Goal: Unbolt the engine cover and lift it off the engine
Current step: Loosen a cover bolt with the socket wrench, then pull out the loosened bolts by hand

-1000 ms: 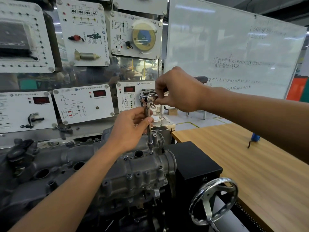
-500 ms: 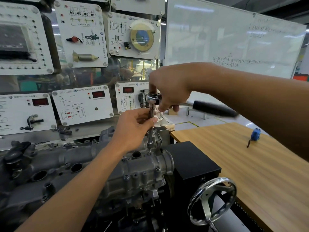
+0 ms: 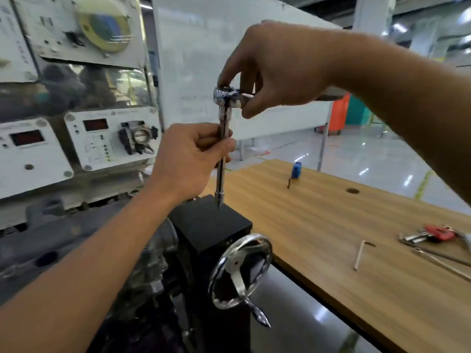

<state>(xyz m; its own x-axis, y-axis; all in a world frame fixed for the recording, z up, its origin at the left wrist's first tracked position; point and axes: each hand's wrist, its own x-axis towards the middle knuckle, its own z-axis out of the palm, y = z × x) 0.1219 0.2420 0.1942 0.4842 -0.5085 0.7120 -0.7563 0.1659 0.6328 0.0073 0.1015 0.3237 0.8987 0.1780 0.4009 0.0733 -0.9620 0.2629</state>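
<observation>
The grey cast-metal engine cover [image 3: 84,240] lies low at the left of the view, blurred and largely hidden under the left forearm, still seated on the engine; its long axis runs from the far left toward the black box-shaped stand housing [image 3: 211,225] at its right end. It sits below and to the left of both hands, and the left hand is clearly the nearer one to it.

Above it, the chrome ratchet with its long extension bar [image 3: 222,149] stands nearly upright. Its lower tip hangs over the top of the black housing, off to the right of the cover, touching nothing that can be made out; whether a bolt is carried in the tip is too small to tell. The left hand [image 3: 188,159] is curled around the middle of the bar, fingers closed on it. The right hand [image 3: 270,64] pinches the ratchet head from above with thumb and fingertips.

I judge that the next bolt calls for the tool to travel down and leftward, back over the cover.

Beyond, a chrome handwheel [image 3: 239,271] fronts the stand, and the wooden desk [image 3: 318,238] at the right carries a small blue object [image 3: 295,170] and loose hand tools [image 3: 430,236].
</observation>
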